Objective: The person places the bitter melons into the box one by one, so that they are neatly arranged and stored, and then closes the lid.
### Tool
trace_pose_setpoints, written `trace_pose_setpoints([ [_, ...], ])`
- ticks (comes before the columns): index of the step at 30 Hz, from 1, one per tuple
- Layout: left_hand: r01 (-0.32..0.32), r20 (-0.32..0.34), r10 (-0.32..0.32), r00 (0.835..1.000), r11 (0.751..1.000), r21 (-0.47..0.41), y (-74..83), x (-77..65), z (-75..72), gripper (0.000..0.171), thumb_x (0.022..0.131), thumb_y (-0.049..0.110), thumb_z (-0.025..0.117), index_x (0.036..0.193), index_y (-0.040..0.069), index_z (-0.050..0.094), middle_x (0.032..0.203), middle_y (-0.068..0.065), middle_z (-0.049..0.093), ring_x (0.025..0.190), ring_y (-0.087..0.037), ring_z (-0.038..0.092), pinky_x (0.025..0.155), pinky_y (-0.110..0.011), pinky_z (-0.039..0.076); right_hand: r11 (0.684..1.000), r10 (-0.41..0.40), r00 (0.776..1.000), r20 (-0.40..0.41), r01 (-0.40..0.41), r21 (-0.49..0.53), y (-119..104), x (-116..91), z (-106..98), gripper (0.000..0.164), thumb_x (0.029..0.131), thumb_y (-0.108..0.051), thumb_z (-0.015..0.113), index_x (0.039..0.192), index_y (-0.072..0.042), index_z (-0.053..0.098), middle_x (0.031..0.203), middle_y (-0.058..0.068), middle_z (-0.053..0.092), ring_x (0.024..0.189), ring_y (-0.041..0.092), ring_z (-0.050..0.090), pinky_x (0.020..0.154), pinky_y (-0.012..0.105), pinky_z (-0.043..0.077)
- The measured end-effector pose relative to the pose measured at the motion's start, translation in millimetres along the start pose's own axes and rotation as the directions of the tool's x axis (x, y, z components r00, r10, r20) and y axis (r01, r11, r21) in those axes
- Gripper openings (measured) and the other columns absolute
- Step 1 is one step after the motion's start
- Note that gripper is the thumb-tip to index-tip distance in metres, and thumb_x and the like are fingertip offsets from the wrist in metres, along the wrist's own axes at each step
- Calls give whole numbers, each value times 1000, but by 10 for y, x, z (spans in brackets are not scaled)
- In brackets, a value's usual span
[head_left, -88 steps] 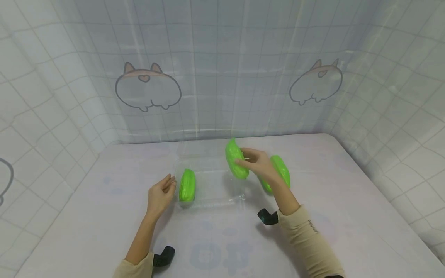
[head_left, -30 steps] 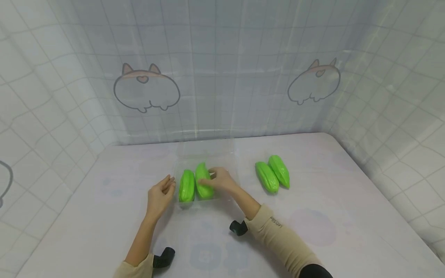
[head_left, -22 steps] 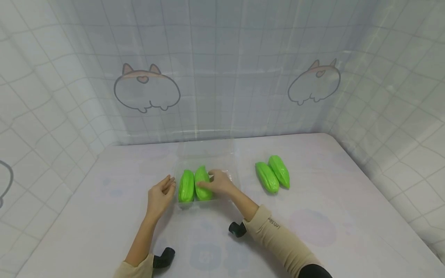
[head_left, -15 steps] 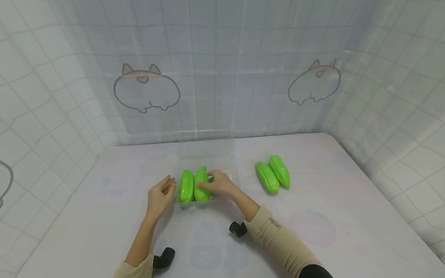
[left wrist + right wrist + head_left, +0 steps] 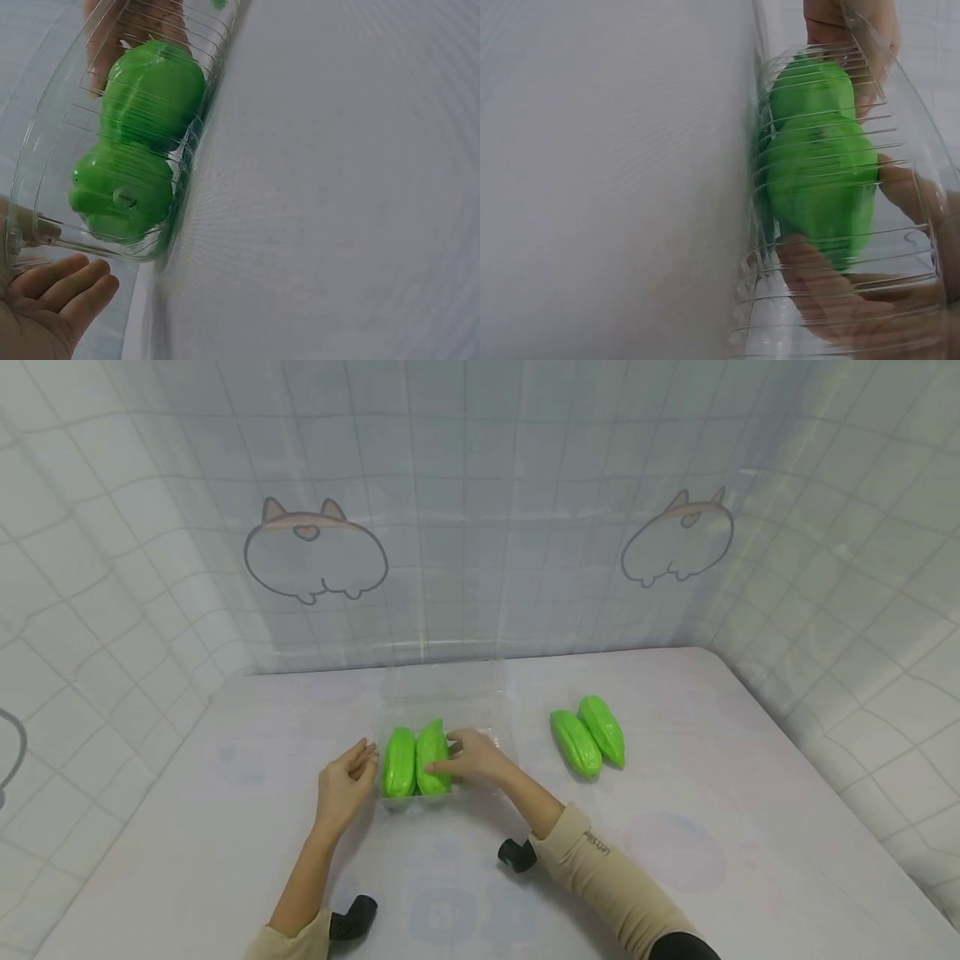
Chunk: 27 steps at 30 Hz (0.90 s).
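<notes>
On the table, an open clear plastic box (image 5: 480,789) holds two green ridged, gourd-shaped vegetables side by side. My right hand (image 5: 474,755) reaches inside and grips the right one (image 5: 431,762) between thumb and fingers. The left vegetable (image 5: 398,764) lies against it, near the box's left wall. Through the ribbed wall in the right wrist view, fingers (image 5: 817,285) show around the green vegetable (image 5: 821,176). My left hand (image 5: 343,785) stays at the box's left side, fingertips right at the rim. Its fingers (image 5: 75,289) look straight beside the box corner in the left wrist view.
Two more green vegetables, a nearer one (image 5: 576,743) and a farther one (image 5: 602,730), lie together right of the box. The box's clear lid (image 5: 446,681) stands folded back behind it. A grid-patterned curtain (image 5: 465,527) rises behind the pale table (image 5: 675,860).
My right hand has brought a vegetable from above the box's right side down into it. Lately it has slid left against the other one. My left hand has stayed in place.
</notes>
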<state>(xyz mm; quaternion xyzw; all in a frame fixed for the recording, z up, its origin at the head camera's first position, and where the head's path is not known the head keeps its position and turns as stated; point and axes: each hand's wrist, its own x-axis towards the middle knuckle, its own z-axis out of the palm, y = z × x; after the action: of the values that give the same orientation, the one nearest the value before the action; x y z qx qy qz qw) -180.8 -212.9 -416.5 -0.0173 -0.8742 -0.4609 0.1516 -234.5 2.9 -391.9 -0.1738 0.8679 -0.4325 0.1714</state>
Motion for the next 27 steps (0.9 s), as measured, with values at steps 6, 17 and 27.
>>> trace_pose_setpoints([
  [6, 15, 4, -15, 1000, 1000, 0, 1, 1, 0, 41, 94, 4, 51, 129, -17, 44, 119, -27, 58, 102, -38, 63, 85, -36, 54, 1000, -9, 1000, -11, 8, -24, 21, 2, -5, 74, 82, -38, 71, 134, 8, 44, 122, 23, 58, 112, 34, 57, 92, 42, 52],
  [17, 21, 19, -21, 1000, 1000, 6, 8, -1, 0, 41, 94, 4, 50, 129, -17, 43, 121, -28, 57, 104, -39, 62, 85, -36, 54, 996, -75, 996, -53, 73, -46, 80, -83, -161, 74, 84, -38, 69, 136, 8, 42, 129, 24, 54, 110, 34, 59, 91, 42, 53],
  [27, 31, 22, -31, 999, 1000, 7, 29, -10, -8, 42, 95, 6, 50, 130, -16, 43, 122, -27, 57, 105, -38, 61, 87, -37, 53, 958, -285, 935, -209, 278, -64, 200, -191, -430, 56, 86, -22, 69, 132, 5, 49, 124, 22, 58, 101, 32, 64, 85, 34, 57],
])
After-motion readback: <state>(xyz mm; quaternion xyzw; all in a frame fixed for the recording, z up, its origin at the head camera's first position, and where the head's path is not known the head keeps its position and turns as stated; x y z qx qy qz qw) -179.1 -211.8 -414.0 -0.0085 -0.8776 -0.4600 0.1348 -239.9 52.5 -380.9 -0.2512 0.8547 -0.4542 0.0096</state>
